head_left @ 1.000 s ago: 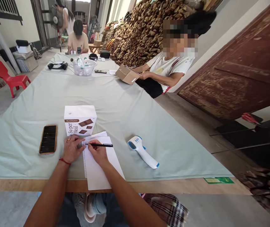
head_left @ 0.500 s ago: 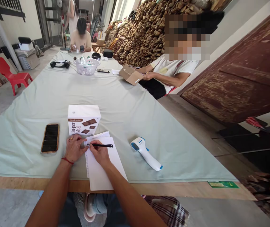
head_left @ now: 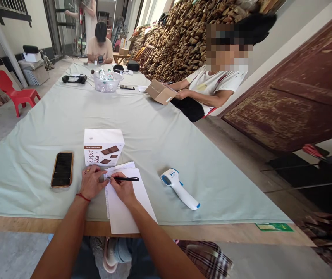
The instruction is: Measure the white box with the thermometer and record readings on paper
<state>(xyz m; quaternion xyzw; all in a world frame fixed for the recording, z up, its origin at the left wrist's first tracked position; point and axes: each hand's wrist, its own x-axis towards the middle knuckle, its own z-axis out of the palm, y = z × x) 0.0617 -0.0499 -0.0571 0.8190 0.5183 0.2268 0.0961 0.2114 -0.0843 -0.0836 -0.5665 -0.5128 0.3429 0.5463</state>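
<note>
My right hand [head_left: 123,188] is closed around a black pen [head_left: 129,179], its tip down near the upper left part of the white paper [head_left: 131,201]. My left hand [head_left: 92,182] rests at the paper's upper left edge, fingers apart and thumb stretched toward the pen tip. Small print or writing shows along the left strip of the sheets, partly hidden by my hands. Just beyond my left hand stands a white box [head_left: 104,147] with "Super Meal" lettering. A phone [head_left: 62,169] lies to the left, and a white-and-blue infrared thermometer [head_left: 180,188] to the right.
A pale green cloth [head_left: 212,193] covers the long table. Farther back are a clear basin [head_left: 107,84] with bottles and a black headset [head_left: 74,79]. On the right, a seated person holds a cardboard box [head_left: 161,92]. A red chair [head_left: 14,93] stands left.
My hands and the pen have hardly moved. At the far end, the standing person has shifted and one arm now reaches left. The seated person on the right has moved their head slightly.
</note>
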